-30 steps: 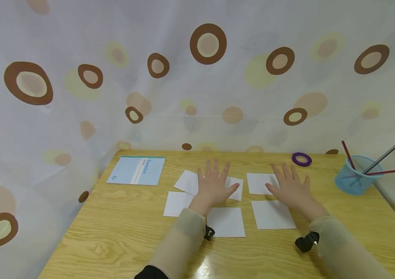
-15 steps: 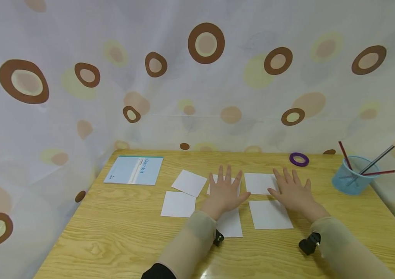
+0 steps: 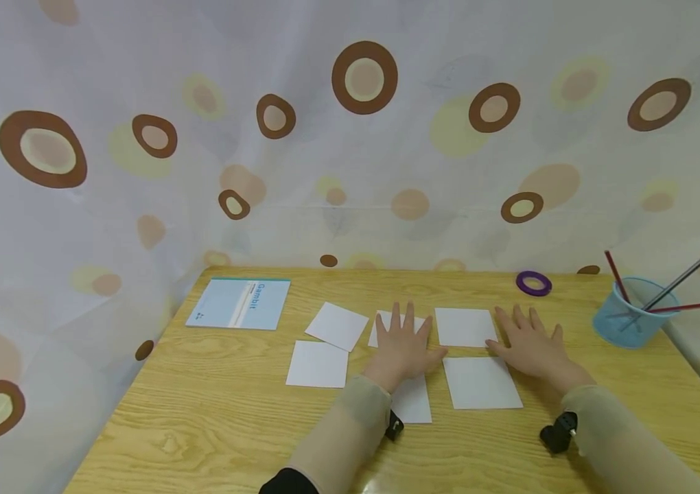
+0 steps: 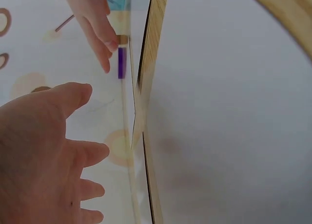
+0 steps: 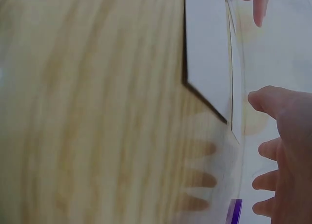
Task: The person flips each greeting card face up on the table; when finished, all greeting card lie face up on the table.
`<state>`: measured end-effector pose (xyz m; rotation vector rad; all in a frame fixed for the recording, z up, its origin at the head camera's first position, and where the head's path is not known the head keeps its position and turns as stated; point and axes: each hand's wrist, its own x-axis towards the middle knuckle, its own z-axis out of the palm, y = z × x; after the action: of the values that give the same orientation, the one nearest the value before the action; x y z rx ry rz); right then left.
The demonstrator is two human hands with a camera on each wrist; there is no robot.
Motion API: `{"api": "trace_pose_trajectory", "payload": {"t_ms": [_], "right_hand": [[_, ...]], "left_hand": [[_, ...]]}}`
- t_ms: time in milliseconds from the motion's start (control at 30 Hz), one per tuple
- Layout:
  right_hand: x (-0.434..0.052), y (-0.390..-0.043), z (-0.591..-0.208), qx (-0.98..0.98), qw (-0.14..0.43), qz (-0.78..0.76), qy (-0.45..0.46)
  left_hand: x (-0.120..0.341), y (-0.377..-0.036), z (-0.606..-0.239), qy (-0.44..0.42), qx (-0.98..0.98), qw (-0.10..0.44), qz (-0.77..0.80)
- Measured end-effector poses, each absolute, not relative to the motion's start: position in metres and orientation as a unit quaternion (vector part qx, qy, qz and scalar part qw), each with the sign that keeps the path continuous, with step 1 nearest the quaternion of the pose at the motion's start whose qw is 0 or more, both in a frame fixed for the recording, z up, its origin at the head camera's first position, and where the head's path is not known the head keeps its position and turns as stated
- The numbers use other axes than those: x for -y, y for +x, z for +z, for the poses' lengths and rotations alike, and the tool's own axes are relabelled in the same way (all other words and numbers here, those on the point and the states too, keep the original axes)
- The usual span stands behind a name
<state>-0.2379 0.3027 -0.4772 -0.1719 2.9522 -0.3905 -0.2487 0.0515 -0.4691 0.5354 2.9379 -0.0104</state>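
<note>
Lying flat beneath open hands (image 3: pixel 404 346): blank white square papers (image 3: pixel 464 326).

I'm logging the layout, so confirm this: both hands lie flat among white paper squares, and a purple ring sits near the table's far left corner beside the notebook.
Wrong side. The head view shows the purple ring near the far right, by the blue pencil cup; the notebook lies far left.

It looked like a makeshift study or craft corner: a wooden desk (image 3: pixel 214 412) was hemmed in by a circle-patterned curtain (image 3: pixel 140 171), and it held a blue pencil cup (image 3: pixel 631 322), a light blue booklet (image 3: pixel 240 303), a purple tape ring (image 3: pixel 533 283) and square white paper sheets (image 3: pixel 318 363).
</note>
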Motion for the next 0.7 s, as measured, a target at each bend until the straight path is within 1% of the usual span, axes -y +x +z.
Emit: {"api": "trace_pose_trajectory", "payload": {"t_ms": [600,700], "right_hand": [[-0.324,-0.257,-0.486,-0.985,0.087,-0.106,-0.104],[-0.325,-0.259,-0.486,-0.984,0.089,-0.113,-0.109]], "left_hand": [[-0.05,-0.248,-0.475,0.199,-0.975,0.099,-0.013],[-0.051,-0.249,-0.476,0.202,-0.974,0.095,-0.023]]}}
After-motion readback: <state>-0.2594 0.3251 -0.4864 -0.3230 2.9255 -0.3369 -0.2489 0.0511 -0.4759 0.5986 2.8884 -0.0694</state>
